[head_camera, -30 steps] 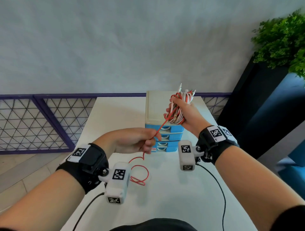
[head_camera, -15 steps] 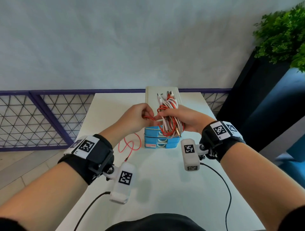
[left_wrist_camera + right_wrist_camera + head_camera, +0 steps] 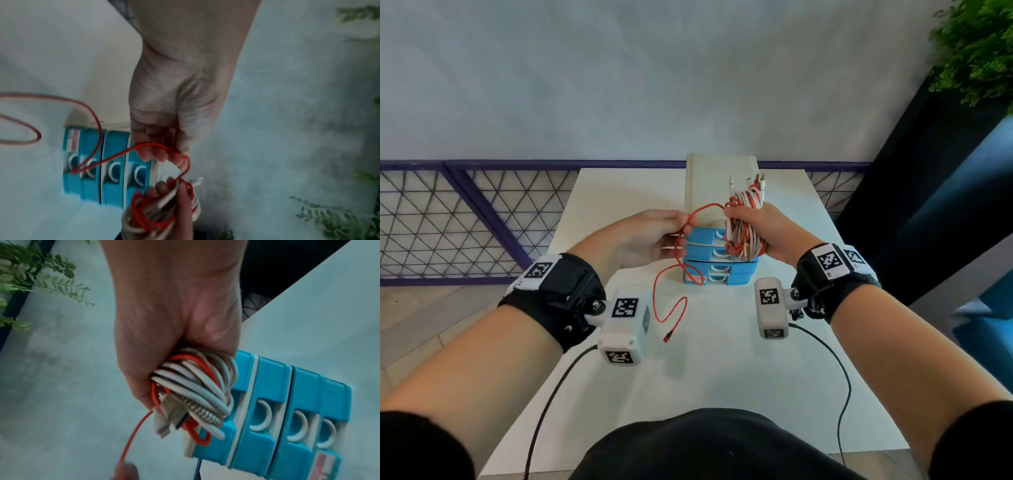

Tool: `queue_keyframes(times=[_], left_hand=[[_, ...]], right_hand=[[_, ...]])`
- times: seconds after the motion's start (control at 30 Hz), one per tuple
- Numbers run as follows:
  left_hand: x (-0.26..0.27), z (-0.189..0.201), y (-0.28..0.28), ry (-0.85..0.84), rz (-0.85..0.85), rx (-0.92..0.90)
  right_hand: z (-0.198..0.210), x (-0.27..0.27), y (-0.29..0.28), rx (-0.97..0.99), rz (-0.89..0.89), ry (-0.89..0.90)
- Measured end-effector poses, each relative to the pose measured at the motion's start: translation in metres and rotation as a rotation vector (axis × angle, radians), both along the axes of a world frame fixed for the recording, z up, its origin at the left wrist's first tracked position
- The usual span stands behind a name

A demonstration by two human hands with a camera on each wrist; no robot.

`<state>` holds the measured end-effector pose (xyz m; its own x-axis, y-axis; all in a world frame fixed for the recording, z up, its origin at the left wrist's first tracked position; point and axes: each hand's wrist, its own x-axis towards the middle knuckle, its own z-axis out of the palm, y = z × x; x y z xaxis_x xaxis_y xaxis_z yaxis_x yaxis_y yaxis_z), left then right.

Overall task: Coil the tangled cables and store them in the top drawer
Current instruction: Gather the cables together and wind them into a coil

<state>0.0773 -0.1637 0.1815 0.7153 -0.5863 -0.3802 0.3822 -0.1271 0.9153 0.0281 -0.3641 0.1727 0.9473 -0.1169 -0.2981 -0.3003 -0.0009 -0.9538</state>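
Note:
My right hand (image 3: 751,224) grips a coiled bundle of red and white cables (image 3: 744,228) upright, in front of the drawer unit's top drawers. In the right wrist view the cable bundle (image 3: 195,386) fills the fist, with plugs sticking out below. My left hand (image 3: 681,234) sits just left of it, fingers curled round the loose red cable (image 3: 705,207), which arcs across to the bundle. The red tail (image 3: 671,308) hangs down to the table and ends in a plug. The left wrist view shows the red cable (image 3: 144,146) looping past my fingertips (image 3: 160,155). All blue drawers (image 3: 714,255) look closed.
The small drawer unit (image 3: 719,185), white on top with blue fronts, stands mid-table on the white table (image 3: 722,377). A purple lattice railing (image 3: 465,222) runs behind on the left. A dark planter with a green plant (image 3: 976,51) stands to the right.
My left hand rose from low over the table to the bundle, then drew back left, leaving a red loop. The loose red tail has grown shorter. My right hand dropped slightly.

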Motion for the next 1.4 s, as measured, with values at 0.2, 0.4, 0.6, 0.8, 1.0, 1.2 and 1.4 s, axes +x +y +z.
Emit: queue_keyframes(times=[0.2, 0.4, 0.6, 0.8, 1.0, 1.2, 1.4], left_hand=[[-0.013, -0.003, -0.021, 0.021, 0.004, -0.034], [-0.018, -0.005, -0.031, -0.082, -0.019, 0.028], [-0.019, 0.002, -0.031, -0.036, -0.090, 0.119], [-0.021, 0.001, -0.007, 0.212, -0.338, 0.023], [-0.018, -0.013, 0.013, -0.060, -0.601, 0.371], [-0.007, -0.004, -0.001, -0.642, -0.179, 0.489], [-0.007, -0.001, -0.016, -0.789, 0.037, 0.335]], right_hand=[[-0.006, -0.002, 0.020, 0.131, 0.081, -0.004], [-0.008, 0.000, 0.025, 0.193, 0.161, 0.005], [-0.007, 0.004, 0.025, 0.062, 0.029, -0.026], [-0.008, 0.015, 0.016, 0.174, -0.236, -0.147], [0.009, 0.013, -0.008, 0.443, -0.199, -0.130], [0.021, 0.005, -0.003, 0.327, 0.073, -0.032], [0.032, -0.005, 0.009, 0.097, 0.294, 0.125]])
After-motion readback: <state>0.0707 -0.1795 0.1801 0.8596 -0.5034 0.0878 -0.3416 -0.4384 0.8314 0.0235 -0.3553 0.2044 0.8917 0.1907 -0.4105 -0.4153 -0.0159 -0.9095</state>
